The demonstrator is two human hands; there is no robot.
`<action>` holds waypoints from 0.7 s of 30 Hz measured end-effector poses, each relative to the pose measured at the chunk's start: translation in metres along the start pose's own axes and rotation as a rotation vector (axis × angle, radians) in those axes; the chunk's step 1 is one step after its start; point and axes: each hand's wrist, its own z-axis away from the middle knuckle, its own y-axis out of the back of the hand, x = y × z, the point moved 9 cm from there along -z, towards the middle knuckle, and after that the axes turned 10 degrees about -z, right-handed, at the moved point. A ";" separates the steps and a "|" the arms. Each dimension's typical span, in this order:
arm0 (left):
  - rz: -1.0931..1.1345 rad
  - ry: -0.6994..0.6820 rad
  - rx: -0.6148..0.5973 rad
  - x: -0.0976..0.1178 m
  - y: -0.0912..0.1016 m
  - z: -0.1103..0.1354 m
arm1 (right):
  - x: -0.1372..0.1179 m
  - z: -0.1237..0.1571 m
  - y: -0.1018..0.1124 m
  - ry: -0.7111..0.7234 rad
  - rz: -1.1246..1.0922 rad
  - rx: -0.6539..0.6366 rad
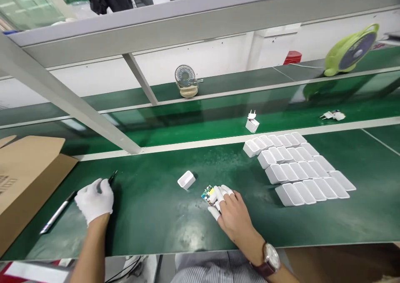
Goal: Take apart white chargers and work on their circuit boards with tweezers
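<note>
My left hand (pixel 95 199), in a white glove, is at the left of the green bench with its fingers curled. A thin black pointed tool (pixel 113 176) sticks out past its fingertips; its exact kind is hidden. Beside that hand lies a silver-and-black pen-like tool (pixel 58 212). My right hand (pixel 234 214), with white finger cots, is closed over a small circuit board (pixel 207 194) with a yellow component and white parts, low over the bench. An upright open white plastic case (pixel 186 179) stands just beyond the board.
Rows of open white cases (pixel 300 170) stand at the right. A cardboard box (pixel 34 179) is at the left edge. Behind the rail are a case with a plug (pixel 252 122) and plug parts (pixel 334 115). A slanted metal post (pixel 93 118) meets the bench.
</note>
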 end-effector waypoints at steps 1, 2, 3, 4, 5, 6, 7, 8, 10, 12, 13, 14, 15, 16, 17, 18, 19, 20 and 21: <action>0.037 -0.020 0.002 0.000 0.003 0.004 | 0.000 0.000 0.001 0.008 -0.004 -0.002; 0.104 -0.065 -0.043 0.008 0.002 0.011 | 0.000 0.000 0.002 0.015 -0.007 -0.005; 0.200 -0.135 -0.137 0.022 -0.002 0.021 | 0.000 0.000 0.002 0.019 -0.009 -0.011; 0.306 -0.215 -0.277 0.043 -0.009 0.036 | 0.000 0.000 0.001 0.023 -0.008 -0.023; 0.406 -0.299 -0.452 0.068 -0.017 0.055 | 0.000 0.000 0.000 0.025 -0.005 -0.036; 0.492 -0.386 -0.601 0.093 -0.021 0.077 | 0.001 0.001 -0.001 0.023 0.000 -0.052; 0.563 -0.462 -0.722 0.118 -0.023 0.097 | 0.002 0.002 -0.002 0.019 0.003 -0.061; 0.617 -0.519 -0.823 0.139 -0.024 0.116 | 0.003 0.003 -0.003 0.013 0.001 -0.058; 0.679 -0.612 -0.953 0.175 -0.025 0.143 | 0.010 0.006 0.001 -0.004 -0.021 -0.013; 0.694 -0.680 -1.018 0.202 -0.028 0.158 | 0.018 0.012 0.009 -0.014 -0.057 0.074; 0.704 -0.707 -1.032 0.214 -0.029 0.162 | 0.024 0.015 0.015 -0.020 -0.080 0.114; 0.718 -0.731 -1.042 0.225 -0.030 0.165 | 0.030 0.018 0.019 -0.034 -0.105 0.140; 0.733 -0.751 -1.051 0.236 -0.031 0.168 | 0.037 0.021 0.024 -0.056 -0.134 0.157; 0.742 -0.768 -1.061 0.246 -0.031 0.171 | 0.045 0.024 0.029 -0.088 -0.164 0.168; 0.743 -0.782 -1.069 0.255 -0.032 0.174 | 0.052 0.026 0.034 -0.123 -0.196 0.175; 0.735 -0.792 -1.073 0.263 -0.032 0.177 | 0.058 0.027 0.039 -0.156 -0.230 0.181; 0.722 -0.803 -1.072 0.271 -0.032 0.181 | 0.062 0.028 0.045 -0.183 -0.262 0.194; 0.713 -0.819 -1.063 0.277 -0.031 0.185 | 0.065 0.028 0.052 -0.204 -0.293 0.210; 0.710 -0.833 -1.040 0.281 -0.029 0.187 | 0.066 0.026 0.059 -0.217 -0.326 0.229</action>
